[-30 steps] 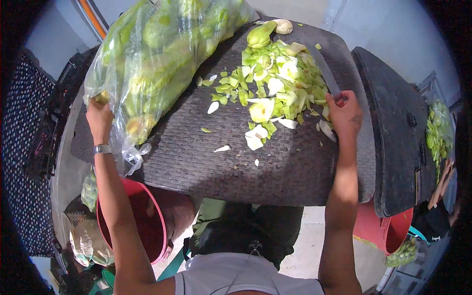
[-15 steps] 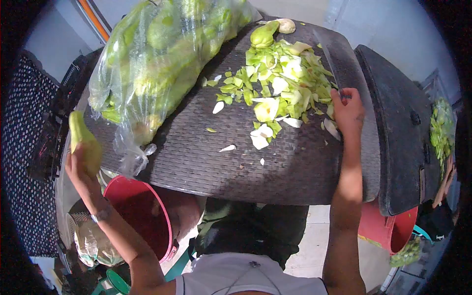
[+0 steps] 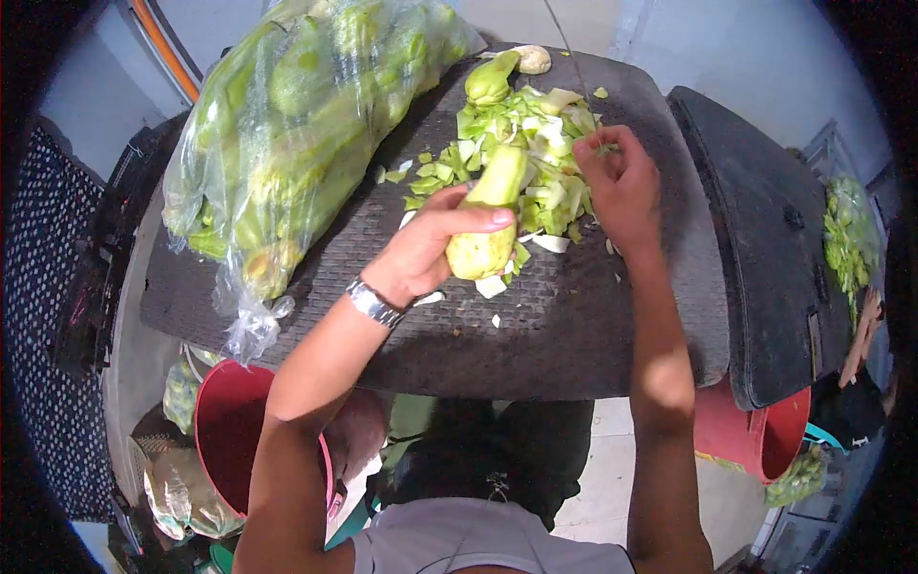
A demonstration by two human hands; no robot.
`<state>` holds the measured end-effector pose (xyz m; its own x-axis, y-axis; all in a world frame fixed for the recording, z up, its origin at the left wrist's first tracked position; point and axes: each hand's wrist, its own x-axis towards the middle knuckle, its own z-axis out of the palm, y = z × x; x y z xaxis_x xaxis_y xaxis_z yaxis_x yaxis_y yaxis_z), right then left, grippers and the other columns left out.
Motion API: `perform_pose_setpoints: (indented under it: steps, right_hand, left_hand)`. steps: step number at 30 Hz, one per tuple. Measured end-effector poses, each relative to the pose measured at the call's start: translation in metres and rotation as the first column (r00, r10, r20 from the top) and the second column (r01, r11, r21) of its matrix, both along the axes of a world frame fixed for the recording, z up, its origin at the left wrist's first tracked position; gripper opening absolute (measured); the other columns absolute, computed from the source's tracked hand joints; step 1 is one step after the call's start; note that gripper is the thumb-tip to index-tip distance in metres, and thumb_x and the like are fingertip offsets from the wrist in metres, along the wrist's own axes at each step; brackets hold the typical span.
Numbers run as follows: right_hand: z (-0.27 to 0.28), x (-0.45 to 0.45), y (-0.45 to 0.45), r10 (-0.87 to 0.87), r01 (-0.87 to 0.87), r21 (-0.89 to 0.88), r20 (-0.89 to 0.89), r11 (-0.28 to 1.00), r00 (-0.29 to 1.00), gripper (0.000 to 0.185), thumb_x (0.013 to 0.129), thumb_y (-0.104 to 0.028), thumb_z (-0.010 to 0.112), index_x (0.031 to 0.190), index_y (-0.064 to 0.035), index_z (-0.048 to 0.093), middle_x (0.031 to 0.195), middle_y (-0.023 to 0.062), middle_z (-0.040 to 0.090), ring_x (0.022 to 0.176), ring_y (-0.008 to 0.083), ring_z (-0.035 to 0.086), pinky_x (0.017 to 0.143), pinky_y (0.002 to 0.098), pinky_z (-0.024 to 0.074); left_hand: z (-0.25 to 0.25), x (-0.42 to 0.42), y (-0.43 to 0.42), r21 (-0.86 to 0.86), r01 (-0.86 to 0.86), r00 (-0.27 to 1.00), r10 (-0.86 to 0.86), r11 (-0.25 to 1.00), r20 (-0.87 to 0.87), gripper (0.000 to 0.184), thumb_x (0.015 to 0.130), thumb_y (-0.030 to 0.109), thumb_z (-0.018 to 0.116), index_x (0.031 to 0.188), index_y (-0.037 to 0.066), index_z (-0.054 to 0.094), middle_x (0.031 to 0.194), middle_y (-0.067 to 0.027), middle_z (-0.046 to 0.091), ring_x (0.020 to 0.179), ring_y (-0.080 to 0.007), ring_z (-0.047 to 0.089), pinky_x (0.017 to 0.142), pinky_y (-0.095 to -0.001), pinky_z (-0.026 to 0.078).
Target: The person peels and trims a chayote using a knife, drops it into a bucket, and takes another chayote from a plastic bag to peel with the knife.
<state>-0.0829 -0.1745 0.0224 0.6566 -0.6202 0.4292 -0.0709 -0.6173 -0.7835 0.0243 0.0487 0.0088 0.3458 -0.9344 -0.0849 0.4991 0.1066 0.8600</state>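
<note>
My left hand (image 3: pixel 426 239) wraps around a pale green, pear-shaped chayote (image 3: pixel 481 247), its narrow end pointing up and away over the table. Closed around a knife's handle, my right hand (image 3: pixel 623 187) is just to the right of it. The long knife (image 3: pixel 572 57) points away from me, its blade seen nearly edge-on as a thin dark line. Blade and chayote are apart. Beneath and behind the held chayote lies a heap of green and white peelings (image 3: pixel 550 196). Another chayote (image 3: pixel 490 84) rests at the heap's far end, beside a cream-coloured lump (image 3: pixel 532 59).
A large clear plastic bag (image 3: pixel 306 143) full of green chayotes covers the left of the dark woven-textured table (image 3: pixel 535 354). Red buckets stand below, one on the left (image 3: pixel 225 430) and one on the right (image 3: pixel 746 430). A black panel (image 3: pixel 765 249) adjoins the table's right side.
My left hand has brought the chayote from beyond the table's left edge to over the peelings. My right hand has shifted slightly left and turned the knife, so its broad blade now shows edge-on.
</note>
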Motion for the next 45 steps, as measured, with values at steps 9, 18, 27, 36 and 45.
perform_pose_setpoints:
  steps: [9, 18, 27, 36, 45]
  right_hand:
    - [-0.017, -0.009, 0.008, -0.045, 0.041, -0.069, -0.058, 0.997, 0.997, 0.032, 0.088, -0.031, 0.080, 0.095, -0.0062, 0.061, 0.061, -0.0002, 0.056, 0.053, 0.0088, 0.047, 0.050, 0.0319, 0.0387]
    - [-0.020, -0.008, 0.019, -0.011, 0.004, -0.104, -0.066, 0.995, 0.998, 0.035, 0.086, -0.030, 0.082, 0.093, -0.0070, 0.057, 0.060, -0.0015, 0.052, 0.052, 0.0074, 0.043, 0.048, 0.0297, 0.0356]
    - [-0.014, -0.016, 0.026, 0.291, -0.299, -0.096, -0.086, 0.949, 0.953, 0.064, 0.082, -0.053, 0.082, 0.121, -0.0085, 0.057, 0.056, 0.0006, 0.052, 0.050, 0.0121, 0.050, 0.050, 0.0325, 0.0402]
    - [-0.009, -0.022, 0.038, 0.389, -0.409, -0.153, -0.145, 0.900, 0.910, 0.086, 0.082, -0.066, 0.074, 0.142, -0.0085, 0.051, 0.062, 0.0108, 0.064, 0.058, 0.0231, 0.067, 0.057, 0.0373, 0.0516]
    - [-0.006, -0.022, 0.040, 0.447, -0.456, -0.072, -0.115, 0.887, 0.887, 0.069, 0.092, -0.057, 0.069, 0.132, -0.0022, 0.055, 0.071, 0.0160, 0.068, 0.067, 0.0311, 0.072, 0.061, 0.0410, 0.0533]
  left_hand:
    - [-0.013, 0.010, -0.025, -0.138, 0.016, 0.967, -0.051, 0.990, -0.251, 0.045, 0.094, 0.010, 0.069, 0.133, -0.004, 0.052, 0.122, -0.0139, 0.068, 0.111, -0.0248, 0.070, 0.095, -0.0404, 0.057]
    - [-0.017, 0.007, -0.018, -0.154, -0.190, 0.972, 0.207, 0.970, 0.107, 0.057, 0.082, 0.002, 0.080, 0.132, 0.000, 0.053, 0.114, -0.0085, 0.068, 0.104, -0.0177, 0.069, 0.089, -0.0323, 0.057]
    - [-0.022, 0.011, -0.008, -0.021, -0.194, 0.897, 0.186, 0.981, 0.401, 0.065, 0.066, -0.006, 0.079, 0.126, 0.002, 0.059, 0.106, -0.0027, 0.070, 0.100, -0.0131, 0.067, 0.088, -0.0281, 0.054]
    - [-0.022, 0.013, -0.007, 0.008, -0.321, 0.740, 0.245, 0.947, 0.626, 0.054, 0.061, -0.004, 0.079, 0.114, 0.003, 0.068, 0.107, -0.0017, 0.072, 0.099, -0.0134, 0.067, 0.089, -0.0300, 0.054]
    - [-0.023, 0.017, -0.001, -0.016, -0.320, 0.495, 0.182, 0.947, 0.849, 0.052, 0.062, 0.001, 0.081, 0.112, 0.004, 0.068, 0.107, -0.0087, 0.073, 0.098, -0.0194, 0.070, 0.088, -0.0328, 0.054]
